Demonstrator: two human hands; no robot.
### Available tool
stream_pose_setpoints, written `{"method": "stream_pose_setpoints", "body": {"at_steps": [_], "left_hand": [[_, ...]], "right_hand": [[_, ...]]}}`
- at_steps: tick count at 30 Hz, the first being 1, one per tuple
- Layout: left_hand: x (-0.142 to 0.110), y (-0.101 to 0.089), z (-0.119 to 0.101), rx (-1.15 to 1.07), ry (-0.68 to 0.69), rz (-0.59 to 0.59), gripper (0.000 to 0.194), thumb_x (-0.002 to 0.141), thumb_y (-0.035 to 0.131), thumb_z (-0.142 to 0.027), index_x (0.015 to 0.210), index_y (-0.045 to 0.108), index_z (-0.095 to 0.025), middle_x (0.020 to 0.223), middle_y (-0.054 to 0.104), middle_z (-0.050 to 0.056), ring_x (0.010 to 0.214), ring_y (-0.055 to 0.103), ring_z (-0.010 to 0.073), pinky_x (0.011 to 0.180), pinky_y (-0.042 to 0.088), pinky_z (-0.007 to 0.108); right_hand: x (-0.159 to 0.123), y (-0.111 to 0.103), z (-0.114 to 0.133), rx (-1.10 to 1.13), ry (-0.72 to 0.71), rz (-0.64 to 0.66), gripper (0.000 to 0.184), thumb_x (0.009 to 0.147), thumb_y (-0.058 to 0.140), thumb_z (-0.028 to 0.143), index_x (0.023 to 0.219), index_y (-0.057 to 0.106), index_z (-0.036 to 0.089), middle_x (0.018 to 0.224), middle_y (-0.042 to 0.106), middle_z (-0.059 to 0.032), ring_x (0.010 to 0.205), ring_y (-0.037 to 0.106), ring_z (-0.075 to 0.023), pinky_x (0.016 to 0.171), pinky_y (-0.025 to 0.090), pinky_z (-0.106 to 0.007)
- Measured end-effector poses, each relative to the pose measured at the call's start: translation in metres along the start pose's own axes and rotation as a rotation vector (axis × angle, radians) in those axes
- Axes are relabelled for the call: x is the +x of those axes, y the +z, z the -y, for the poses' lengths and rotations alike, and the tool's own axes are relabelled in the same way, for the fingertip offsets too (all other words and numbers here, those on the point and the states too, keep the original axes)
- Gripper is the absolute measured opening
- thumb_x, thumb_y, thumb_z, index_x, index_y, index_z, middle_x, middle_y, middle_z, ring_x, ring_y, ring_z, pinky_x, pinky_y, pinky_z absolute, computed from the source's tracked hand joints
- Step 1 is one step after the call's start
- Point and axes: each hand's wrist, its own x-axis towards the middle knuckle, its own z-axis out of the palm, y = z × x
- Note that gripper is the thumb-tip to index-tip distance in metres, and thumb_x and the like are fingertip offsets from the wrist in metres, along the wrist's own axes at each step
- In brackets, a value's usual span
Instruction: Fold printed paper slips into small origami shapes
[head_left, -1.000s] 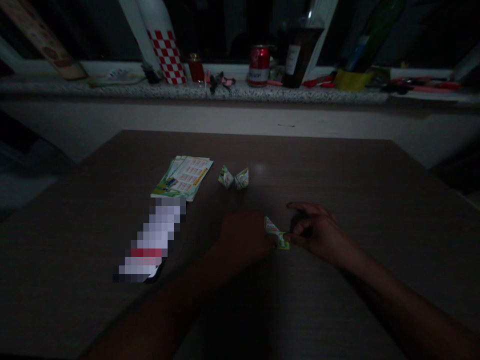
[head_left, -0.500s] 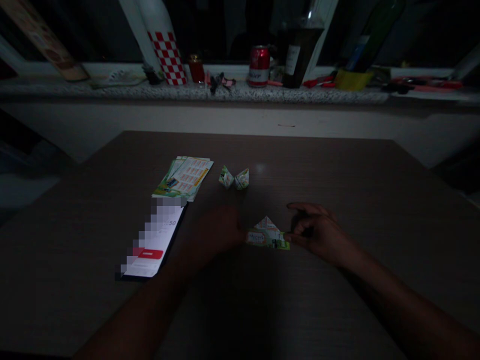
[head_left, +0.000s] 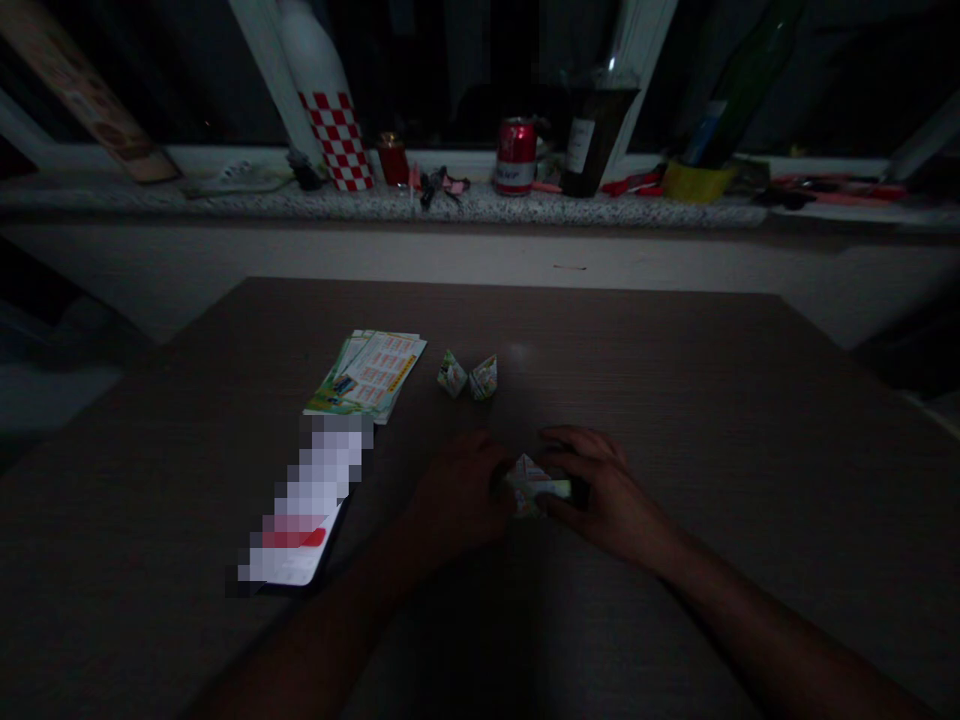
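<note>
A small piece of folded printed paper (head_left: 531, 482) lies on the table between my two hands, its pointed top facing away from me. My left hand (head_left: 466, 487) is closed at the paper's left side, its fingertips dark and partly hidden. My right hand (head_left: 604, 490) pinches the right side, thumb at the near edge and index finger above. Beyond them stand two small folded paper pieces (head_left: 483, 378), side by side. To the left is a stack of printed calendar cards (head_left: 382, 368), fanned slightly.
A phone with a lit screen (head_left: 296, 560) lies left of my left forearm. Behind the wooden table (head_left: 637, 350), a granite sill (head_left: 457, 208) carries a red can (head_left: 516, 157), a checkered bottle (head_left: 341, 140), a dark bottle (head_left: 589, 140) and a yellow holder (head_left: 697, 182).
The left part of the paper has been folded over, so it looks narrower. My right hand has come in leftward, closer to my left hand. The view has tipped up slightly.
</note>
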Motion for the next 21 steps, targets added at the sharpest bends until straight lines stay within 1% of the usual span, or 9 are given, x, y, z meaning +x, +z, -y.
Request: {"method": "stream_pose_setpoints", "body": {"at_steps": [3,4,7,9,12,13,17,19,21], "left_hand": [[0.0,0.006,-0.001,-0.036,0.043,-0.015,0.025,0.075,0.064,-0.022,0.099,0.064,-0.016,0.103,0.06,0.008,0.099,0.055,0.0257,0.089,0.041,0.039],[-0.001,0.007,-0.001,-0.053,0.045,-0.017,0.023,0.075,0.065,-0.023,0.097,0.063,-0.016,0.102,0.06,0.008,0.098,0.054,0.0253,0.088,0.041,0.038],[-0.001,0.013,-0.002,-0.106,0.047,-0.021,0.023,0.075,0.068,-0.025,0.095,0.061,-0.017,0.1,0.06,0.007,0.096,0.054,0.025,0.084,0.041,0.037],[-0.001,0.015,-0.002,-0.18,0.011,-0.022,0.025,0.075,0.068,-0.024,0.098,0.058,-0.018,0.098,0.061,0.005,0.092,0.055,0.0233,0.08,0.041,0.035],[0.002,0.015,-0.002,-0.322,-0.069,0.001,0.022,0.078,0.066,-0.025,0.097,0.057,-0.02,0.092,0.062,0.002,0.085,0.056,0.0207,0.074,0.041,0.032],[0.004,0.014,-0.002,-0.38,-0.091,0.008,0.02,0.079,0.065,-0.026,0.096,0.057,-0.02,0.09,0.062,0.001,0.083,0.056,0.0197,0.072,0.042,0.03],[0.009,0.011,-0.001,-0.633,-0.144,-0.011,0.023,0.078,0.068,-0.028,0.096,0.056,-0.02,0.086,0.063,-0.001,0.08,0.059,0.0165,0.07,0.044,0.026],[0.01,0.011,-0.001,-0.72,-0.166,-0.036,0.026,0.076,0.07,-0.026,0.098,0.057,-0.02,0.087,0.065,-0.001,0.083,0.061,0.0164,0.073,0.045,0.025],[0.009,0.01,-0.001,-0.766,-0.194,-0.059,0.029,0.073,0.072,-0.024,0.098,0.058,-0.02,0.089,0.066,-0.001,0.085,0.062,0.0169,0.074,0.046,0.026]], "right_hand": [[0.002,0.002,0.004,0.07,-0.01,-0.017,0.033,0.071,0.075,0.019,0.102,0.066,0.023,0.121,0.062,-0.0084,0.115,0.054,-0.0277,0.099,0.036,-0.047],[0.001,0.002,0.005,0.098,-0.013,-0.019,0.035,0.07,0.075,0.017,0.103,0.065,0.023,0.119,0.063,-0.0079,0.113,0.055,-0.0269,0.098,0.037,-0.046],[0.0,0.001,0.007,0.192,-0.038,-0.007,0.031,0.07,0.074,0.012,0.098,0.064,0.022,0.105,0.067,-0.0058,0.107,0.058,-0.0244,0.099,0.038,-0.044],[0.0,0.002,0.006,0.249,0.0,-0.044,0.026,0.071,0.074,0.012,0.093,0.063,0.022,0.098,0.067,-0.0056,0.099,0.06,-0.0235,0.096,0.041,-0.043],[0.002,0.005,0.005,0.332,0.065,-0.069,0.016,0.074,0.07,0.015,0.086,0.062,0.021,0.084,0.066,-0.0038,0.086,0.063,-0.0219,0.088,0.046,-0.041],[0.003,0.006,0.005,0.374,0.097,-0.072,0.016,0.075,0.069,0.016,0.088,0.062,0.021,0.085,0.067,-0.0039,0.085,0.064,-0.0216,0.084,0.048,-0.039],[0.004,0.007,0.006,0.602,0.251,-0.041,0.028,0.079,0.068,0.022,0.106,0.06,0.022,0.087,0.072,-0.003,0.08,0.068,-0.0189,0.072,0.053,-0.031],[0.004,0.005,0.007,0.708,0.302,-0.031,0.029,0.079,0.068,0.024,0.106,0.06,0.022,0.079,0.073,-0.0007,0.072,0.069,-0.017,0.067,0.053,-0.028],[0.003,0.003,0.008,0.788,0.342,-0.069,0.027,0.077,0.07,0.026,0.102,0.061,0.021,0.074,0.073,0.0004,0.068,0.069,-0.0163,0.063,0.053,-0.026]]}}
